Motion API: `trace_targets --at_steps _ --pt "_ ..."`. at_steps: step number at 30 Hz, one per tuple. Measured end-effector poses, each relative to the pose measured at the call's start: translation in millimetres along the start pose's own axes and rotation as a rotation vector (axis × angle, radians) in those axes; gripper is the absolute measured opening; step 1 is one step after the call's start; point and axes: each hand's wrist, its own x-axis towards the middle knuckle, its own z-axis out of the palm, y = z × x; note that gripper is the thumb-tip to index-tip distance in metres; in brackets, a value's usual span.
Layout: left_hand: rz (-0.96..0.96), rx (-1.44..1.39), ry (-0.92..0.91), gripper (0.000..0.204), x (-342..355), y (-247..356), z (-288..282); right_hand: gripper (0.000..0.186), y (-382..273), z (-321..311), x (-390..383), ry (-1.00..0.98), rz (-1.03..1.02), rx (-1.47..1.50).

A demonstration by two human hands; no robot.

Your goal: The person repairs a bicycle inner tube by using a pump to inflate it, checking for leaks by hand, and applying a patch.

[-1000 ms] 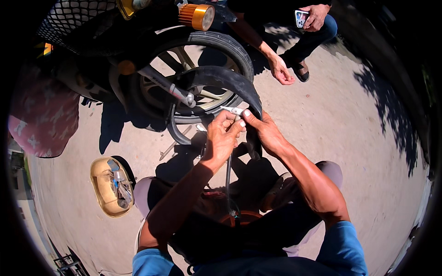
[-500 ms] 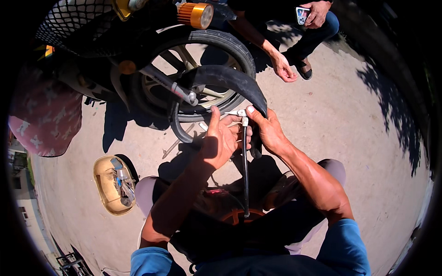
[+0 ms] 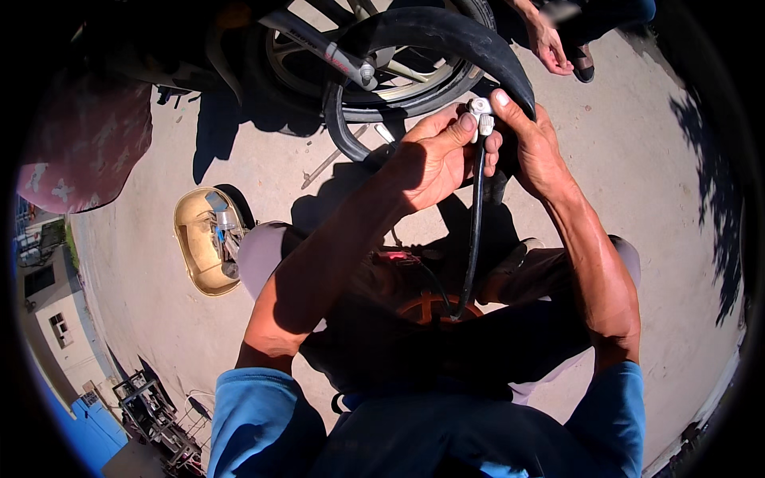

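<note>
A black inner tube (image 3: 498, 60) loops out in front of a motorcycle wheel that stands in its fork (image 3: 319, 48). My right hand (image 3: 538, 151) is closed on the near end of the tube, thumb on top. With thumb and fingers, my left hand (image 3: 434, 159) grips the silvery hose connector (image 3: 480, 107), close against the tube by my right thumb. Any valve stem there is hidden by my fingers. From the connector a black air hose (image 3: 476, 207) hangs down to an orange-red round part (image 3: 414, 308) between my legs.
A tan tray (image 3: 190, 239) with several tools lies on the concrete to my left. A metal bar (image 3: 323, 169) rests below the wheel. Far right, another person's hand (image 3: 548, 48) hangs near their foot. Pink patterned fabric (image 3: 92, 147) is at the far left.
The view has tilted down, so the wheel sits higher. My left thumb, raised before, now presses on the connector, and both hands have come closer together around it.
</note>
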Motion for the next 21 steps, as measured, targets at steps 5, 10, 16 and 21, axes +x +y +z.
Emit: trace_targets --at_steps 5,10,16,21 --pt "0.071 0.294 0.178 0.037 3.9 12.1 3.2 0.046 2.9 5.0 6.0 0.152 -0.042 -0.072" --pt "-0.549 1.052 0.300 0.068 -40.5 -19.3 -92.5 0.044 -16.2 -10.8 13.0 0.221 -0.022 -0.250" --pt "-1.061 1.806 0.060 0.059 -176.7 -128.9 -190.7 0.039 -18.5 -29.0 17.8 0.286 0.084 -0.326" --pt "-1.038 1.425 0.239 0.043 -196.6 -145.6 -219.9 0.038 -12.1 -39.1 18.6 0.240 0.097 -0.338"
